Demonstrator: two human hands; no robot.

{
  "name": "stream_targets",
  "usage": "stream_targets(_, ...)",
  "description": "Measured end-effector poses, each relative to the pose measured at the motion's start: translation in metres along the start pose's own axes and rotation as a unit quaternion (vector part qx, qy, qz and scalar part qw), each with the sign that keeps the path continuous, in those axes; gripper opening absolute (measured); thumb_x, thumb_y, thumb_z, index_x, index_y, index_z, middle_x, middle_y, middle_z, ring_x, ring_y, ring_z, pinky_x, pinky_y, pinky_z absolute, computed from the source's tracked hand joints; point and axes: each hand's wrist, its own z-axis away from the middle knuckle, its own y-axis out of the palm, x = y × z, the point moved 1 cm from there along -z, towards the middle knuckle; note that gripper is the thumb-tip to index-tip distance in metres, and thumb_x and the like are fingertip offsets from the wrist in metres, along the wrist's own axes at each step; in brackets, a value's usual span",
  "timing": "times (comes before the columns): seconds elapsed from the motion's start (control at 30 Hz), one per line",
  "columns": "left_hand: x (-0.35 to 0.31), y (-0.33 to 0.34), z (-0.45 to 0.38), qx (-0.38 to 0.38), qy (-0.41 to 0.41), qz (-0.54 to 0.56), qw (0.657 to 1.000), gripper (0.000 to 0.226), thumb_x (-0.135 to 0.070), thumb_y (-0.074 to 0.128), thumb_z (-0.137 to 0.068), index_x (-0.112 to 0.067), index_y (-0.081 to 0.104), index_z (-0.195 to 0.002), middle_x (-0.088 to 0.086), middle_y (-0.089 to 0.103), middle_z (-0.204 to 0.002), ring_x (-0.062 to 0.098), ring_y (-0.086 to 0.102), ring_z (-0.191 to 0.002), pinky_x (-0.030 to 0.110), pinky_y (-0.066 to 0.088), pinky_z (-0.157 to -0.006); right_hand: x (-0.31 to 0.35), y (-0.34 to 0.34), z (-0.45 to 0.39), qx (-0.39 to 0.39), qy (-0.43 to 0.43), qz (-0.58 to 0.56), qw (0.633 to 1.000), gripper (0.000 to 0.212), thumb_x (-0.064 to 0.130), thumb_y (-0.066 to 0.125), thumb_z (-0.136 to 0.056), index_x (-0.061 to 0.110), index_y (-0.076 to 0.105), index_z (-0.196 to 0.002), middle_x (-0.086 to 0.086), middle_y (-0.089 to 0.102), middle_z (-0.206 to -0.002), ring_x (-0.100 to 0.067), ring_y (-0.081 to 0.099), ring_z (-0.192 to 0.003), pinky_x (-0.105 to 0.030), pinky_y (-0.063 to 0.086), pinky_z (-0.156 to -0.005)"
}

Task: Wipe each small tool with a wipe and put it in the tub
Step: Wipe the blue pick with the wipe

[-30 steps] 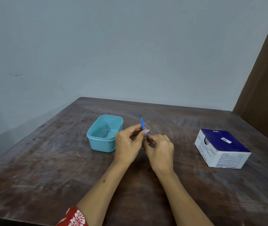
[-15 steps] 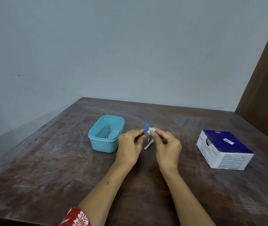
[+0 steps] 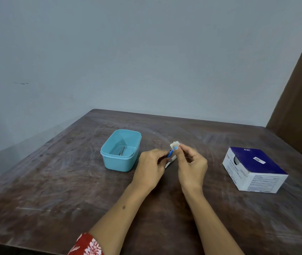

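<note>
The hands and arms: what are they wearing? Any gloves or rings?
Both are bare: no gloves, rings, watch or bracelets show on the left hand or the right hand. The forearms are uncovered too. Only the left arm shows clothing, at the picture's bottom edge: a red sleeve with a white flower-like print. A small dark mark sits on the left forearm.
</note>
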Motion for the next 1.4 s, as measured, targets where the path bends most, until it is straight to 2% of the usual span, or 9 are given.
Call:
stream_targets(0.13,0.004,-0.001,0.000,-0.033,0.022,-0.019,0.999,0.022,-0.005,0.065,-0.082,-0.011,0.071,-0.102,0.006,0.071,-0.085,0.013,0.064,-0.074,0.027,0.054,-0.068,0.002,0.004,0.005,0.022,0.000,0.005,1.000,0.010,0.025,0.076,-0.076,0.032,0.070,-0.079,0.004,0.072,-0.077,-0.010,0.067,-0.071,-0.020,0.053,-0.067)
stream_targets(0.27,0.000,-0.001,0.000,-0.041,0.035,-0.029,0.998,0.023,-0.005,0.065,-0.082,-0.011,0.070,-0.104,0.005,0.071,-0.089,0.012,0.064,-0.077,0.026,0.055,-0.071,0.007,0.001,0.003,-0.013,-0.015,-0.009,1.000,0.014,0.022,0.076,-0.076,0.033,0.069,-0.075,0.003,0.070,-0.075,-0.009,0.065,-0.068,-0.020,0.052,-0.064)
stream_targets(0.37,-0.002,0.000,0.001,-0.036,0.039,-0.031,0.998,0.025,-0.005,0.065,-0.082,-0.011,0.070,-0.106,0.005,0.071,-0.089,0.012,0.064,-0.077,0.023,0.053,-0.071,0.007,0.001,0.003,-0.025,-0.009,-0.022,0.999,0.008,0.020,0.076,-0.076,0.027,0.071,-0.078,0.003,0.070,-0.075,-0.008,0.065,-0.067,-0.019,0.051,-0.063)
stream_targets(0.53,0.003,-0.002,-0.001,-0.049,0.036,-0.049,0.997,0.021,-0.004,0.066,-0.081,-0.010,0.072,-0.100,0.005,0.070,-0.082,0.012,0.063,-0.070,0.027,0.054,-0.064,0.006,0.004,0.005,0.030,0.020,-0.018,0.999,0.010,0.016,0.077,-0.075,0.013,0.075,-0.084,0.004,0.071,-0.070,-0.004,0.064,-0.062,-0.012,0.048,-0.057)
stream_targets(0.7,-0.003,0.001,0.001,-0.040,0.048,-0.048,0.997,0.026,-0.005,0.066,-0.082,-0.010,0.069,-0.107,0.005,0.072,-0.090,0.013,0.065,-0.079,0.025,0.055,-0.073,0.008,0.000,0.002,-0.020,-0.002,-0.024,1.000,0.009,0.021,0.077,-0.075,0.027,0.071,-0.077,0.004,0.071,-0.073,-0.007,0.066,-0.066,-0.016,0.050,-0.062)
stream_targets(0.9,0.002,-0.001,-0.001,-0.044,0.053,-0.056,0.996,0.023,-0.003,0.065,-0.081,-0.011,0.071,-0.101,0.005,0.071,-0.085,0.015,0.065,-0.073,0.029,0.055,-0.067,0.008,0.002,0.004,0.012,0.007,-0.016,1.000,0.010,0.021,0.078,-0.073,0.028,0.072,-0.075,0.007,0.071,-0.065,-0.007,0.066,-0.063,-0.020,0.052,-0.062)
stream_targets(1.03,-0.001,0.002,-0.001,-0.042,0.059,-0.058,0.996,0.026,-0.005,0.066,-0.081,-0.011,0.070,-0.106,0.004,0.071,-0.087,0.014,0.065,-0.075,0.026,0.055,-0.069,0.008,0.001,0.003,-0.015,-0.010,-0.007,1.000,0.014,0.022,0.077,-0.075,0.033,0.070,-0.073,0.005,0.071,-0.070,-0.008,0.066,-0.065,-0.022,0.052,-0.064)
stream_targets(1.17,-0.004,0.002,0.000,-0.046,0.060,-0.069,0.995,0.025,-0.006,0.067,-0.082,-0.010,0.070,-0.106,0.005,0.070,-0.084,0.015,0.064,-0.071,0.016,0.045,-0.065,0.009,0.000,0.004,-0.026,-0.030,0.002,0.999,0.013,0.023,0.076,-0.077,0.034,0.069,-0.075,0.003,0.071,-0.073,-0.011,0.066,-0.067,-0.024,0.053,-0.065)
stream_targets(1.4,-0.010,0.003,0.002,-0.054,0.064,-0.087,0.993,0.023,-0.009,0.068,-0.082,-0.010,0.069,-0.105,0.004,0.069,-0.083,0.013,0.063,-0.069,0.015,0.042,-0.064,0.010,-0.002,0.004,-0.050,-0.044,-0.002,0.998,0.012,0.021,0.075,-0.078,0.031,0.070,-0.076,0.002,0.069,-0.073,-0.009,0.064,-0.066,-0.028,0.053,-0.065)
